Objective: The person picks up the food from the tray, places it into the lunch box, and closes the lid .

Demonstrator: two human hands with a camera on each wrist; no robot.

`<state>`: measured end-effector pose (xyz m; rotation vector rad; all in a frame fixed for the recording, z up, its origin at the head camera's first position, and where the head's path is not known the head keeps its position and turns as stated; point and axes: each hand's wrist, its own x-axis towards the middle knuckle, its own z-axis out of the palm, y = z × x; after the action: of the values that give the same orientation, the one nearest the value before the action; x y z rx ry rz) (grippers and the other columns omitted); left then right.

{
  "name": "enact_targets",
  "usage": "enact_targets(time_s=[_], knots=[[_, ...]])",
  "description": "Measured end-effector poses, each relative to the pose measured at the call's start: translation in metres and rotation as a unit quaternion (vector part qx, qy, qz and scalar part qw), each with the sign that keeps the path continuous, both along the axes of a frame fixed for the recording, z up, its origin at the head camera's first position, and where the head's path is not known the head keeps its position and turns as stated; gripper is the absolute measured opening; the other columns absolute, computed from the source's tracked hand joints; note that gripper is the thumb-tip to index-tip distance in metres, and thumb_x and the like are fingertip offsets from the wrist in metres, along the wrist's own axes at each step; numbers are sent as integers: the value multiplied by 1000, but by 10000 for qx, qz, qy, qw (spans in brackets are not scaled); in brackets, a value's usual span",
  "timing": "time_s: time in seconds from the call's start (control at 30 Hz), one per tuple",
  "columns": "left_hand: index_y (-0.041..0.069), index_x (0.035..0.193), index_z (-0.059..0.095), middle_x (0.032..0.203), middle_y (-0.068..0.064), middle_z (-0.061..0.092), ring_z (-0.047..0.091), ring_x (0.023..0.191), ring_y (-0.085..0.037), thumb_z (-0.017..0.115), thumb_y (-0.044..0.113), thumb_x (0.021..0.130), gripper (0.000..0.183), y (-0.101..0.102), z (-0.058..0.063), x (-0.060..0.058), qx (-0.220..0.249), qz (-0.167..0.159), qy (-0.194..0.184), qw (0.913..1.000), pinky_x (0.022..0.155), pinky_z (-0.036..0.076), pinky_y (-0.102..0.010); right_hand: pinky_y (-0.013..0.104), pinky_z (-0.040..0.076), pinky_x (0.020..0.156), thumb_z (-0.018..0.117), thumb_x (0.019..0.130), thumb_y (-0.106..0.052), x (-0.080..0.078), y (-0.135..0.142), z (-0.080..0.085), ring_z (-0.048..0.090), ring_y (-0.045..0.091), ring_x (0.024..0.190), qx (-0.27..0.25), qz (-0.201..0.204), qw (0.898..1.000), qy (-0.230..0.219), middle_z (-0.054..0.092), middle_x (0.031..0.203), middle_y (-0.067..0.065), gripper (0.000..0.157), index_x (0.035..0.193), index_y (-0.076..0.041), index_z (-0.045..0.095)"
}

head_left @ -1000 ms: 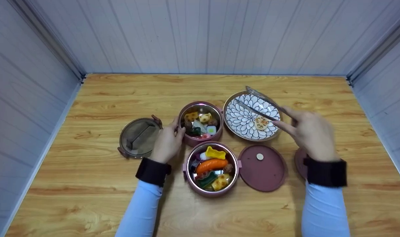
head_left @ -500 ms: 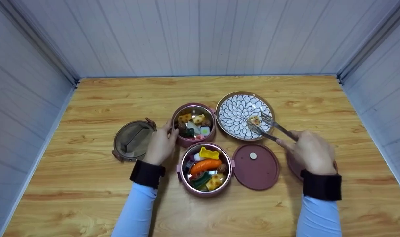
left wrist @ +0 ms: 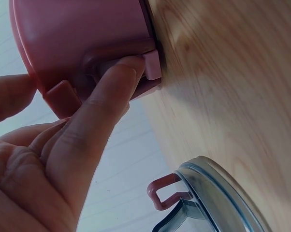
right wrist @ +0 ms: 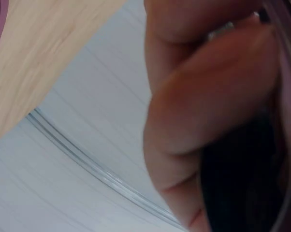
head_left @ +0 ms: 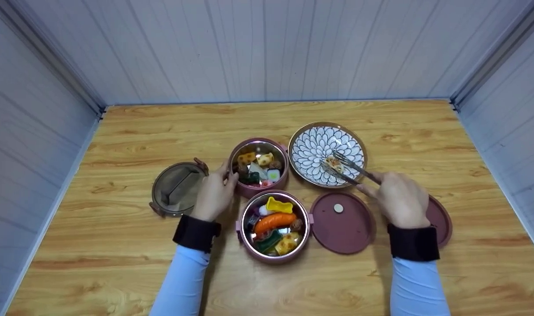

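Grips tongs [head_left: 357, 168] with the right hand [head_left: 401, 199], apparently to catch the food slice [head_left: 333, 164] on the far plate [head_left: 302, 153], and, likely for steadiness, pinches the far container [head_left: 250, 191] at left with the left hand [head_left: 215, 193]

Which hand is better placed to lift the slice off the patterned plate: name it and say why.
Probably the right hand: it holds the tongs, whose tips are at the slice on the plate. The left hand is farther away, holding the far bowl.
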<state>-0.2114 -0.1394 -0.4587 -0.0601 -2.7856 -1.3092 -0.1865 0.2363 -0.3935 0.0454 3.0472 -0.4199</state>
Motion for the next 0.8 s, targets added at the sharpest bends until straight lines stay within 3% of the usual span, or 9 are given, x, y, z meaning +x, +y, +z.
enact_targets(time_s=[0.13,0.37,0.57,0.8], knots=[[-5,148,36,138,-26,50,54,124,-35,56,17,102,55,0,1,-1,-32,-3,5,10000,103,44,-46,37,36,46,70,86,-54,-1,2,2,53,25,57,20,34,10000,66,59,68,9,51,125,-21,71],[-5,147,39,132,-28,56,60,116,-37,56,16,102,53,1,0,-1,6,6,73,10000,96,49,-47,43,40,49,71,87,-52,-4,6,1,63,35,67,-85,157,9989,439,66,77,14,45,119,-19,74],[-6,148,38,133,-28,55,62,113,-37,56,17,102,54,2,0,-1,-29,9,-25,10000,90,51,-47,48,42,51,68,87,-57,-3,10,0,65,43,74,-225,115,9962,828,70,86,21,51,120,-18,74],[-5,148,37,134,-28,54,55,123,-37,56,16,102,55,1,1,-1,34,-26,-24,10000,103,44,-47,46,41,49,70,87,-53,-4,12,0,63,40,68,-296,76,9945,999,70,88,25,52,121,-14,72]])
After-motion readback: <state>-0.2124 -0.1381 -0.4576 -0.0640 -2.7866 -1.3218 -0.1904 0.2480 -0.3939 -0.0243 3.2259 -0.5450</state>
